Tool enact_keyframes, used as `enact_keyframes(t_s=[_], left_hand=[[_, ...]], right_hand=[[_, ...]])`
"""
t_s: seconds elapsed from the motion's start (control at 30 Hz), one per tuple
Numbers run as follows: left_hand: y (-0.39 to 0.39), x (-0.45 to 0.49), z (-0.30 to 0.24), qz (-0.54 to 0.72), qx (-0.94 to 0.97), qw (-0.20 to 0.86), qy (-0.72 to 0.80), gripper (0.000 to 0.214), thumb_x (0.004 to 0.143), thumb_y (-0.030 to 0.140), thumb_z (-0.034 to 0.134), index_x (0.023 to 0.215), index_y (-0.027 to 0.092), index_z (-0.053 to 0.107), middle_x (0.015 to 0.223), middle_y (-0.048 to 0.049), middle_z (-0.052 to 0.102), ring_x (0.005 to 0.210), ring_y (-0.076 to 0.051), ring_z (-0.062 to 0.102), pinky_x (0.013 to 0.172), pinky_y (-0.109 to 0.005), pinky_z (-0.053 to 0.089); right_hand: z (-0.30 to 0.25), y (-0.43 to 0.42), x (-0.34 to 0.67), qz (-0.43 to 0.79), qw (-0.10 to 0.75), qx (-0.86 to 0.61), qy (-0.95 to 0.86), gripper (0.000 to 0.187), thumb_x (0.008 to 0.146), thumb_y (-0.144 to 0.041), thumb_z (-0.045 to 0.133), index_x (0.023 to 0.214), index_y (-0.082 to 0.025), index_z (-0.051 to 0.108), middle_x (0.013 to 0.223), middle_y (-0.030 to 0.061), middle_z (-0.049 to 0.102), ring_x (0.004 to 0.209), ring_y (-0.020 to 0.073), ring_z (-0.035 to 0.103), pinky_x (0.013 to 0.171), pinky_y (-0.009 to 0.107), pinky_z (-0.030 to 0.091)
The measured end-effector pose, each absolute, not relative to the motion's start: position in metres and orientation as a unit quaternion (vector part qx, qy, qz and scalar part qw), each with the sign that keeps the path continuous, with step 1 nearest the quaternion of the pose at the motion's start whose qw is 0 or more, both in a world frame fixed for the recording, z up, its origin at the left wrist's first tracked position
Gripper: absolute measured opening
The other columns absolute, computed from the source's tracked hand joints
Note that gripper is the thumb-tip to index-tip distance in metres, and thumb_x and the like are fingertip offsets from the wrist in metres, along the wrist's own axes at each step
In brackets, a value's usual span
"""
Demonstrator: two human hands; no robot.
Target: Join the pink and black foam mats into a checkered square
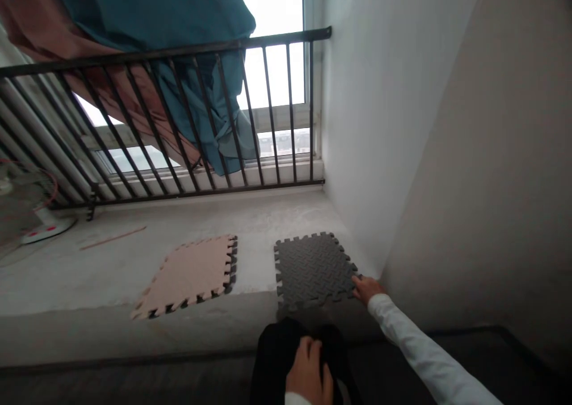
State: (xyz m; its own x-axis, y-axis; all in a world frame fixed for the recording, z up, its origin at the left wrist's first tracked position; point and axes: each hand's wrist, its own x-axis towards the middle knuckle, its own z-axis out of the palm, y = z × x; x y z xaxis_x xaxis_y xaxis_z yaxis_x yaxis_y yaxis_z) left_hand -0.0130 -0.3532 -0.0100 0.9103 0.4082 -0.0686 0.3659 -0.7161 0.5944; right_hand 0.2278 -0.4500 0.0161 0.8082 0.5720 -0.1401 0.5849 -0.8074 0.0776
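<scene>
A dark grey interlocking foam mat tile (315, 268) with toothed edges and a woven-pattern top lies on the white ledge, its near edge at the ledge's front. My right hand (367, 288) pinches the tile's lower right corner, beside the wall. Lower down, my left hand (310, 369) rests over my dark-clothed knees with nothing visible in it; its fingers are loosely bent and slightly apart. To the left is a beige foam tile (192, 274) with a dark underside. Its near edge reaches past the ledge's front, and a gap separates the two tiles.
A black metal railing (210, 193) runs along the back before the window. Blue-green and pink curtains (196, 12) hang over it. A fan base (49, 229) stands at far left, near a thin stick (112, 238). The white wall (379, 125) bounds the right side.
</scene>
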Motion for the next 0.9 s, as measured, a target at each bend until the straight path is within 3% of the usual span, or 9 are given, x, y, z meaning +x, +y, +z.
enact_keyframes(t_s=[0.13,0.23,0.37,0.7,0.9], left_hand=[[-0.347,0.063,0.002,-0.085,0.919,0.252,0.29,0.065,0.069,0.016,0.052,0.13,0.018,0.03,0.14,-0.0144,0.02,0.122,-0.026,0.032,0.099,-0.033,0.031],[-0.344,0.087,-0.005,-0.124,0.903,0.273,0.308,0.065,0.069,0.015,0.053,0.129,0.017,0.031,0.14,-0.0198,0.015,0.118,-0.026,0.039,0.097,-0.033,0.033],[-0.336,0.092,-0.024,-0.085,0.908,0.283,0.297,0.059,0.067,0.015,0.054,0.123,0.014,0.039,0.142,-0.0199,0.011,0.123,-0.024,0.033,0.1,-0.028,0.028],[-0.322,0.117,-0.042,0.072,0.918,0.313,0.232,0.035,0.062,0.011,0.052,0.097,0.014,0.055,0.141,-0.0136,0.021,0.128,-0.021,0.023,0.105,-0.031,0.022],[-0.327,0.122,-0.059,0.075,0.917,0.326,0.216,0.028,0.06,0.01,0.053,0.087,0.016,0.056,0.14,-0.0132,0.023,0.126,-0.021,0.026,0.104,-0.032,0.023]], right_hand=[[0.012,-0.471,0.225,-0.052,0.044,0.961,0.27,0.026,0.075,-0.018,0.042,0.098,-0.02,0.054,0.092,0.0098,0.062,0.086,0.0197,0.057,0.069,0.029,0.039],[0.009,-0.475,0.219,-0.051,0.029,0.963,0.263,0.026,0.074,-0.018,0.042,0.097,-0.02,0.053,0.092,0.0099,0.062,0.085,0.0197,0.056,0.07,0.029,0.038],[0.006,-0.472,0.218,-0.051,0.011,0.965,0.256,0.029,0.074,-0.017,0.041,0.101,-0.019,0.052,0.09,0.0099,0.061,0.086,0.0196,0.056,0.07,0.028,0.037],[0.015,-0.465,0.256,-0.046,-0.007,0.978,0.202,0.028,0.076,-0.019,0.041,0.1,-0.023,0.055,0.099,0.0083,0.057,0.094,0.0181,0.051,0.075,0.028,0.037],[-0.001,-0.464,0.259,-0.072,-0.017,0.983,0.169,0.028,0.073,-0.017,0.046,0.098,-0.02,0.057,0.106,0.0104,0.054,0.097,0.018,0.051,0.077,0.027,0.039]])
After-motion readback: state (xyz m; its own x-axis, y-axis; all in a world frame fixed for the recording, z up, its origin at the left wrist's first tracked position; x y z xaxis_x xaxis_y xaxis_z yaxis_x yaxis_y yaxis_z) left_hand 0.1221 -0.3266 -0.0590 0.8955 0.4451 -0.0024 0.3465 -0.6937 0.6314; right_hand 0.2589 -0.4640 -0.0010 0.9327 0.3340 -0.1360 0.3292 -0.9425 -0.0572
